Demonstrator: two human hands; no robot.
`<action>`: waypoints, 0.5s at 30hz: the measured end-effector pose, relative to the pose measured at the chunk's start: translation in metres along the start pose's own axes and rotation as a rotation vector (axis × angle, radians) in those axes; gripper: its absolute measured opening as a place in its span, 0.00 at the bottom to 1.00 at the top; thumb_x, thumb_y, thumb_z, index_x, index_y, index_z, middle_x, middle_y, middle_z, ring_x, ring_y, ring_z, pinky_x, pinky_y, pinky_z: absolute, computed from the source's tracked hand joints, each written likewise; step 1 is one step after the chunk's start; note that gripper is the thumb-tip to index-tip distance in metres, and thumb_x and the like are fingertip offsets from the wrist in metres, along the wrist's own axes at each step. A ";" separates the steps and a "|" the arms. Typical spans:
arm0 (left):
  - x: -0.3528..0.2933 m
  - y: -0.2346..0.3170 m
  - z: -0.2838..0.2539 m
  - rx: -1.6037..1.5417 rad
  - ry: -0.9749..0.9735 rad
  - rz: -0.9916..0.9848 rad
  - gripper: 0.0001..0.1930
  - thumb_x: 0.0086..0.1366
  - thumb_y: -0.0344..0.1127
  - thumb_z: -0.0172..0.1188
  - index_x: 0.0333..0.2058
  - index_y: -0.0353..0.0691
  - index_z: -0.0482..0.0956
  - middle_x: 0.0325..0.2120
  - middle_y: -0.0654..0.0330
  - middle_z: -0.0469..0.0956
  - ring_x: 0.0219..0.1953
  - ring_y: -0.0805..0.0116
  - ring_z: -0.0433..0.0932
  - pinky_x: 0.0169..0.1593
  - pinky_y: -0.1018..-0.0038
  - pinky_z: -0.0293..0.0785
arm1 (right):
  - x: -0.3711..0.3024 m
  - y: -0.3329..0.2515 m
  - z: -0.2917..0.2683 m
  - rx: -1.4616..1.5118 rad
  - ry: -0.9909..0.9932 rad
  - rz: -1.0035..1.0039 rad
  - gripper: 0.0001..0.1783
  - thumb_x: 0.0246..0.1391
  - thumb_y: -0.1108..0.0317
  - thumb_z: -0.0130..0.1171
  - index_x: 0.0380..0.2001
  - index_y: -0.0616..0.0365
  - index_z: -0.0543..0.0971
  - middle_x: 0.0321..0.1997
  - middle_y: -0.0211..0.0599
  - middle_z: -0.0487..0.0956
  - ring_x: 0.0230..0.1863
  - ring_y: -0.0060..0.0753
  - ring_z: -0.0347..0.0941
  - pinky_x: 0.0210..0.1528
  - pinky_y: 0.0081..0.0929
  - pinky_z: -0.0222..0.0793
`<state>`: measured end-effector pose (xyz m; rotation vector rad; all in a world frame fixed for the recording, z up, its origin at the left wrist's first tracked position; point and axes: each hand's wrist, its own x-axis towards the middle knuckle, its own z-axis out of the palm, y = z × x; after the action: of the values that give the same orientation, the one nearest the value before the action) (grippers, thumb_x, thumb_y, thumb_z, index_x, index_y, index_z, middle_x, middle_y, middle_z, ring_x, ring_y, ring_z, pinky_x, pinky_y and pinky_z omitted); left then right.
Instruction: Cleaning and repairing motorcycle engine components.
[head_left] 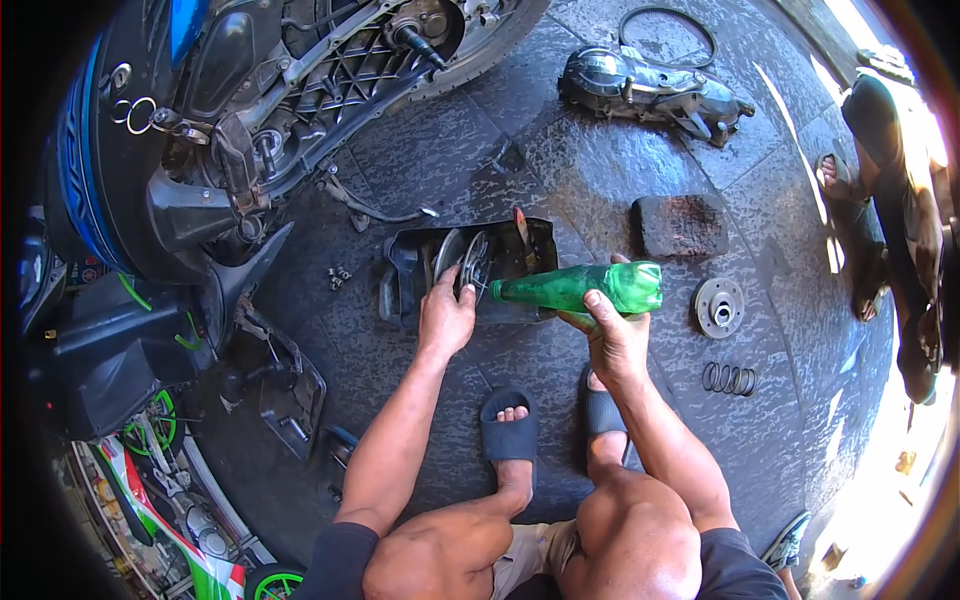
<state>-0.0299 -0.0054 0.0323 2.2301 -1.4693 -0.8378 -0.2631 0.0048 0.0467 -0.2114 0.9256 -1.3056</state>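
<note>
We see the left hand (445, 318) reaching into a black tray (405, 285), thumb and fingers set narrow at the lower edge of a shiny metal disc (478, 262) that stands on edge in there; fingertips partly hidden, so we can't tell how firm the pinch is. Our right hand (615, 335) is wrapped around a green plastic bottle (560, 288), thumb on the near side, other fingers mostly hidden behind. Bottle lies sideways over the tray's right end, neck pointing left, mouth just beside the disc. A red-tipped tool (521, 225) leans inside the tray. Surface: dark, mottled tile floor (700, 450), shiny in patches. To the right of the tray we have a dark block (681, 226), a round flanged plate (719, 308) and a coil spring (729, 379). Farther up, an engine casing (650, 90) near a looped belt (668, 10). Upper left, a motorcycle (300, 120) with its mechanism exposed; lower left, a green-wheeled bike (170, 500). Another person's legs (885, 130) show at right, by bright daylight.
</note>
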 end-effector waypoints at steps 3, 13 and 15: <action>0.009 -0.017 0.005 -0.096 -0.048 -0.022 0.24 0.67 0.36 0.53 0.59 0.33 0.70 0.42 0.43 0.81 0.46 0.55 0.81 0.51 0.65 0.73 | -0.007 -0.010 0.011 -0.086 -0.089 -0.092 0.32 0.47 0.75 0.72 0.55 0.62 0.68 0.56 0.44 0.75 0.53 0.36 0.75 0.51 0.38 0.79; 0.036 -0.033 -0.026 -1.011 -0.247 -0.445 0.29 0.75 0.52 0.28 0.61 0.41 0.66 0.53 0.53 0.75 0.55 0.60 0.76 0.56 0.55 0.75 | -0.006 -0.015 0.038 -0.481 -0.276 -0.329 0.29 0.40 0.70 0.78 0.47 0.62 0.76 0.53 0.39 0.79 0.51 0.28 0.75 0.54 0.29 0.71; 0.037 -0.035 -0.028 -0.987 -0.240 -0.454 0.29 0.76 0.52 0.27 0.61 0.40 0.65 0.54 0.53 0.75 0.55 0.60 0.76 0.55 0.55 0.76 | -0.001 -0.014 0.040 -0.641 -0.371 -0.493 0.30 0.40 0.69 0.79 0.47 0.62 0.76 0.53 0.41 0.80 0.51 0.30 0.76 0.55 0.31 0.71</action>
<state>0.0234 -0.0257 0.0228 1.6896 -0.3850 -1.5726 -0.2465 -0.0125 0.0813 -1.2014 0.9744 -1.3055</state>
